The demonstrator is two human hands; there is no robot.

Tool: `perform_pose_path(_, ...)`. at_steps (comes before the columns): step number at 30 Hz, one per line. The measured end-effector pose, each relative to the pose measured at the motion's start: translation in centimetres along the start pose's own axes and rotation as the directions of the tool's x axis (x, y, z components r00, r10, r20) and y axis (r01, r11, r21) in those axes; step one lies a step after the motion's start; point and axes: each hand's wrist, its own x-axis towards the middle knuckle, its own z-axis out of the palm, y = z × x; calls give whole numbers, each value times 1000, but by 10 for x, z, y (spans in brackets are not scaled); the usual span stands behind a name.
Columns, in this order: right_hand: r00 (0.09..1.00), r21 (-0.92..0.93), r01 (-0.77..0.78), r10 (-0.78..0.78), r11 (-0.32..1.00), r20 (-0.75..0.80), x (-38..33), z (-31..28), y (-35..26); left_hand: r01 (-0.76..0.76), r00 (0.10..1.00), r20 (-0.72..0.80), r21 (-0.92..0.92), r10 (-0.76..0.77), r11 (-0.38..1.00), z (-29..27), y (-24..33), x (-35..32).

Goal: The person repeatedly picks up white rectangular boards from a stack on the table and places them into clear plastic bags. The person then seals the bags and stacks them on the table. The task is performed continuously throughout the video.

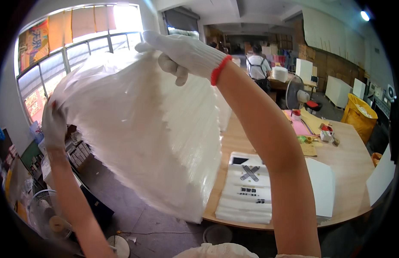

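Observation:
A big sheaf of thin, whitish see-through plastic bags hangs in the air in front of me, its many layered edges fanned out. My left hand, in a white glove, grips its left corner, with the fingers partly hidden by the plastic. Higher up, my right hand, in a white knit glove with a red cuff, is closed at the sheaf's top edge. Below my right forearm, a stack of printed plastic bags lies on the wooden table.
White sheets lie right of the printed stack. Tape rolls and coloured paper sit farther back. One fan stands beyond the table, another fan at lower left. A yellow sack stands at right; a person is in the background.

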Motion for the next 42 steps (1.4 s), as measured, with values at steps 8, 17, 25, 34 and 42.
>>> perform_pose_path(8, 994, 323, -85, 102, 942, -36, -244, 29, 111, 774, 489, 649, -14, -583, 633, 187, 49, -447)
perform_pose_path(17, -234, 882, -469, 969, -47, -73, -523, 196, 167, 48, 203, 949, 237, -242, 970, 376, -1, -579)
perform_pose_path(25, 222, 997, -77, 974, -16, 33, -516, 224, 239, 287, -133, 952, 302, -274, 909, 396, 9, -523)
perform_pose_path(34, 151, -325, -945, 828, -39, -540, -496, 151, 284, 961, 98, 772, 91, -628, 261, 433, -41, -512)
perform_pose_path(42, 512, -456, -850, 623, 265, -591, -418, 181, 344, 860, 203, 885, 44, -420, 509, 460, 17, -442)
